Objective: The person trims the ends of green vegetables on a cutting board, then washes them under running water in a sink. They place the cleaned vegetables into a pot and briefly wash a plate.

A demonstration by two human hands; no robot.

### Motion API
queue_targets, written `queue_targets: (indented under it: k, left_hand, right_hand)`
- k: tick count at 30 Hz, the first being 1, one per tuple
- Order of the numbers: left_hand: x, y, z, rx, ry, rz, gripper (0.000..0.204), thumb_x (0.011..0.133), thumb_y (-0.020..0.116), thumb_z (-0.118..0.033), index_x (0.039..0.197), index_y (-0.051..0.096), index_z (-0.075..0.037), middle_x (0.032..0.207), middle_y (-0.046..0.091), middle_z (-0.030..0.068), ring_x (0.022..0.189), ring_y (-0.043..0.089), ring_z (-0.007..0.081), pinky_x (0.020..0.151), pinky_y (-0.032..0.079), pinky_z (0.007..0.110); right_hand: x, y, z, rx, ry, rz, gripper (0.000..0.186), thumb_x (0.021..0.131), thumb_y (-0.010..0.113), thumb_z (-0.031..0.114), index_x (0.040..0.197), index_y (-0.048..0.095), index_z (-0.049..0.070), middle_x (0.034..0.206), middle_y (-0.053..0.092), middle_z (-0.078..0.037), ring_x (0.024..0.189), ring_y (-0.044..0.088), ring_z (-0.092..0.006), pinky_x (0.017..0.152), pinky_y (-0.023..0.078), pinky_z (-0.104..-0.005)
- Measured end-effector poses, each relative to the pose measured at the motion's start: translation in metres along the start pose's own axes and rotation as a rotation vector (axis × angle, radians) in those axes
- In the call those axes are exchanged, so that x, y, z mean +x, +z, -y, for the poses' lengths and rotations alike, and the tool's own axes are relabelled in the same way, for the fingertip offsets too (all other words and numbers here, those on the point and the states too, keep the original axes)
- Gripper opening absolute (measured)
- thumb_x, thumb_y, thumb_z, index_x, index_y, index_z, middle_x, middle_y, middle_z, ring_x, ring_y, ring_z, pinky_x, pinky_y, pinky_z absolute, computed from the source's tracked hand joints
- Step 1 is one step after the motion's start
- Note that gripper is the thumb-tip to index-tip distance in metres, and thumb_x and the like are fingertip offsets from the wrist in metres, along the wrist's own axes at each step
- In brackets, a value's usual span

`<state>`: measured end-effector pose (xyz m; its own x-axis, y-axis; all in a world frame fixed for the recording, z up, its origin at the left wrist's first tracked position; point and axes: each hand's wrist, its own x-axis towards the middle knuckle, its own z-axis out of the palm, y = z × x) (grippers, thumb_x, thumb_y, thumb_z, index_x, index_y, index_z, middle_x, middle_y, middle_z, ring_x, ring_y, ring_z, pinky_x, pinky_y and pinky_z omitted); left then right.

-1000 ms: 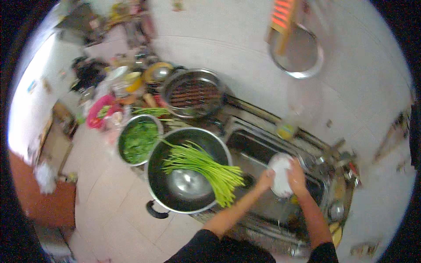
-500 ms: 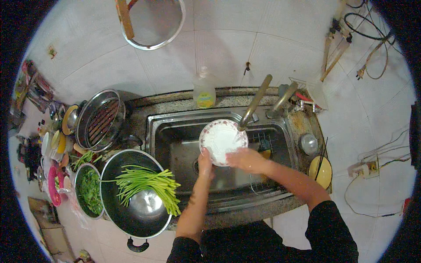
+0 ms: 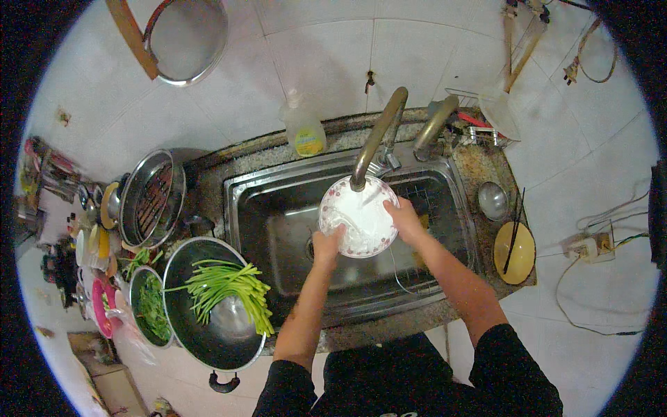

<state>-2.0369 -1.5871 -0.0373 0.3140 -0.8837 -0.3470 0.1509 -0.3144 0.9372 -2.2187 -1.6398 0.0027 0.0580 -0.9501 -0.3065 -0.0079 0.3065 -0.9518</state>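
A white plate with a reddish patterned rim [image 3: 359, 217] is tilted under the curved faucet [image 3: 381, 135], above the steel sink [image 3: 278, 276]. Water falls from the spout and spreads over the plate's face. My left hand [image 3: 328, 244] grips the plate's lower left edge, thumb on top. On the opposite side, my right hand [image 3: 406, 218] has hold of the right edge. The fingers beneath the plate are hidden on both hands.
Left of the sink stands a large dark wok [image 3: 201, 340] with long green stems, beside a smaller bowl of leafy greens [image 3: 151, 306] and a steamer pot [image 3: 153, 198]. A soap bottle [image 3: 304, 132] stands behind. At right sits a yellow bowl [image 3: 520, 258] with chopsticks [image 3: 513, 240].
My right hand has moved from the plate's face to its right edge. The plate now sits under the spout, with water on it. The view has shifted and turned slightly.
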Motion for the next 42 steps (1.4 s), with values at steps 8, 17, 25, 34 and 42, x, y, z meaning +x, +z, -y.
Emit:
queue_targets:
  k: [8, 17, 25, 34, 42]
  left_hand:
    - [0.005, 0.033, -0.066, 0.975, 0.270, -0.160, 0.022, 0.079, 0.046, -0.016, 0.085, 0.043, 0.004, 0.083, 0.054, 0.0224, 0.079, 0.051, 0.0383, 0.060, 0.041, 0.044]
    - [0.007, 0.090, -0.081, 0.972, 1.288, 0.114, 0.037, 0.072, 0.051, -0.014, 0.108, 0.046, -0.011, 0.099, 0.048, 0.0135, 0.094, 0.045, 0.0303, 0.083, 0.032, 0.041]
    - [0.039, 0.043, -0.040, 0.545, 0.191, -0.101, 0.024, 0.071, 0.059, -0.021, 0.082, 0.052, 0.000, 0.060, 0.052, 0.0120, 0.057, 0.049, 0.0246, 0.055, 0.041, 0.033]
    - [0.003, 0.049, 0.011, -0.569, -0.254, -0.184, 0.023, 0.071, 0.044, 0.007, 0.093, 0.048, 0.004, 0.082, 0.055, 0.0126, 0.065, 0.052, 0.0196, 0.057, 0.043, 0.031]
    - [-0.005, 0.043, -0.008, -0.696, -0.138, -0.068, 0.018, 0.070, 0.050, 0.003, 0.088, 0.049, 0.002, 0.076, 0.055, 0.0080, 0.060, 0.052, 0.0166, 0.052, 0.042, 0.027]
  right_hand:
    - [-0.019, 0.009, -0.012, -0.328, -0.190, -0.325, 0.021, 0.074, 0.052, 0.008, 0.090, 0.053, -0.005, 0.081, 0.059, -0.015, 0.073, 0.056, -0.0234, 0.066, 0.042, -0.0316]
    - [-0.030, 0.019, 0.000, -0.439, -0.218, -0.298, 0.019, 0.074, 0.048, 0.007, 0.089, 0.051, -0.004, 0.080, 0.056, -0.020, 0.074, 0.055, -0.0307, 0.067, 0.041, -0.0338]
    - [-0.045, 0.024, 0.024, -0.292, -0.250, -0.430, 0.020, 0.075, 0.048, 0.007, 0.091, 0.051, -0.006, 0.080, 0.057, -0.017, 0.073, 0.054, -0.0242, 0.067, 0.040, -0.0313]
    - [-0.030, 0.032, 0.002, 0.096, -0.258, -0.500, 0.020, 0.080, 0.048, 0.008, 0.095, 0.052, -0.004, 0.084, 0.056, -0.006, 0.073, 0.048, -0.0111, 0.070, 0.039, -0.0241]
    - [-0.028, 0.025, -0.002, 0.158, -0.245, -0.424, 0.020, 0.081, 0.048, 0.009, 0.096, 0.051, -0.003, 0.086, 0.056, -0.005, 0.075, 0.049, -0.0114, 0.070, 0.039, -0.0232]
